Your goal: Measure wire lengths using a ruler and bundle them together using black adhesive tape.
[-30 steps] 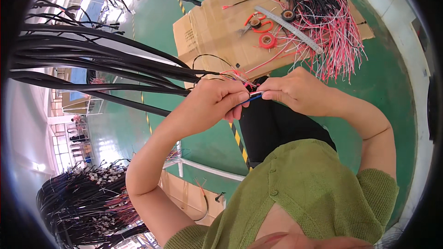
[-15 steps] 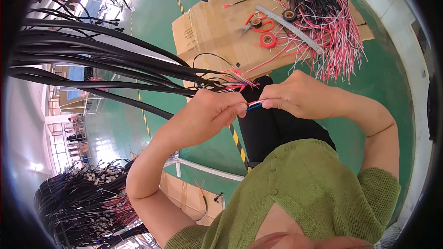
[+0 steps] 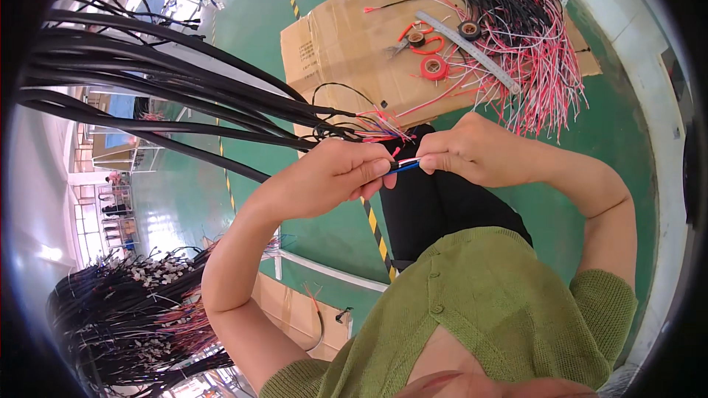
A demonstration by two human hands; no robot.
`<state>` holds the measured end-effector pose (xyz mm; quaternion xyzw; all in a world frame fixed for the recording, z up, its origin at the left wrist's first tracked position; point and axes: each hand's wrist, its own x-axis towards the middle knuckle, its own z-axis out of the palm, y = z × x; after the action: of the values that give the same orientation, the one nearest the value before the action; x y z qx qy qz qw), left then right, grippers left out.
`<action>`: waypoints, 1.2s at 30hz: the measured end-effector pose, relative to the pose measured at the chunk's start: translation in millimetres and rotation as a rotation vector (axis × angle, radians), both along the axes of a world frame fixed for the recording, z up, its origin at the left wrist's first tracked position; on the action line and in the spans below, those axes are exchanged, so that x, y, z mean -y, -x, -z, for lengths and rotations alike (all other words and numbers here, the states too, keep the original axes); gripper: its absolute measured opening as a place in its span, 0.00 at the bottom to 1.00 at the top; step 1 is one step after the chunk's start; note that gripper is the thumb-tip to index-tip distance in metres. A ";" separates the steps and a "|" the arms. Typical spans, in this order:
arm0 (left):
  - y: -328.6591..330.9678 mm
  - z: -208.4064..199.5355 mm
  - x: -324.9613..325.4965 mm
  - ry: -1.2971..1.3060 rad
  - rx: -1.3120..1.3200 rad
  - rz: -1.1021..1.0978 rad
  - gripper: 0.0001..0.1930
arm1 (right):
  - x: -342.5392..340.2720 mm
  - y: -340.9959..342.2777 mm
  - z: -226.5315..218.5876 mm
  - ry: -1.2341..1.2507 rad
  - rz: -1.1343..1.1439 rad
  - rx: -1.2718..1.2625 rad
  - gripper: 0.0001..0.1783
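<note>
A short stretch of thin wires (image 3: 408, 165), blue and white among them, runs between my two hands above my dark trousers. My left hand (image 3: 332, 177) pinches the left end, where a bit of black covering shows at the fingertips and a small pink-red tip sticks up. On the other side my right hand (image 3: 476, 151) grips the wires between thumb and curled fingers, which hide their ends. Just beyond my left hand lie the stripped ends of thick black cables (image 3: 199, 81), fanned into coloured wires (image 3: 380, 129).
On a cardboard sheet (image 3: 339, 51) lie orange-handled scissors (image 3: 426, 46), a steel ruler (image 3: 472, 51), a red tape roll (image 3: 434, 68), a black tape roll (image 3: 469, 30) and a heap of red, white and black wires (image 3: 516, 51). Another cable pile (image 3: 125, 324) sits lower left.
My left fingers have shifted their pinch slightly, and the pink-red tip and black covering now show beside them. My right hand keeps its hold. The whole view has shifted a little.
</note>
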<state>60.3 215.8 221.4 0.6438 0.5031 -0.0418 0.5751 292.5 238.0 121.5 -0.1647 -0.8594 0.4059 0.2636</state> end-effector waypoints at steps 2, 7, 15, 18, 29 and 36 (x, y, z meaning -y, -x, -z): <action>3.5 5.0 -1.3 -0.085 0.026 0.060 0.11 | -1.3 0.8 1.3 0.044 -0.013 -0.024 0.11; -5.4 27.0 14.7 -0.613 -0.120 0.243 0.11 | -5.5 3.1 13.5 0.328 -0.038 -0.029 0.14; -3.6 35.6 17.9 -0.911 -0.292 0.418 0.10 | -1.2 2.1 10.9 0.409 -0.087 0.034 0.14; -4.9 34.3 20.2 -0.937 -0.315 0.412 0.09 | -1.2 0.3 6.8 0.395 -0.089 0.042 0.14; 1.1 36.9 23.5 -0.965 -0.245 0.420 0.07 | -1.8 -0.7 2.0 0.372 -0.114 0.073 0.14; 4.9 27.7 17.8 -0.733 0.013 0.257 0.08 | -2.4 -0.3 -11.7 0.402 -0.145 0.025 0.13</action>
<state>55.5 198.0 193.7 0.8648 0.3960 0.0731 0.3000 292.8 240.4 133.2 -0.1568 -0.7740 0.5850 0.1847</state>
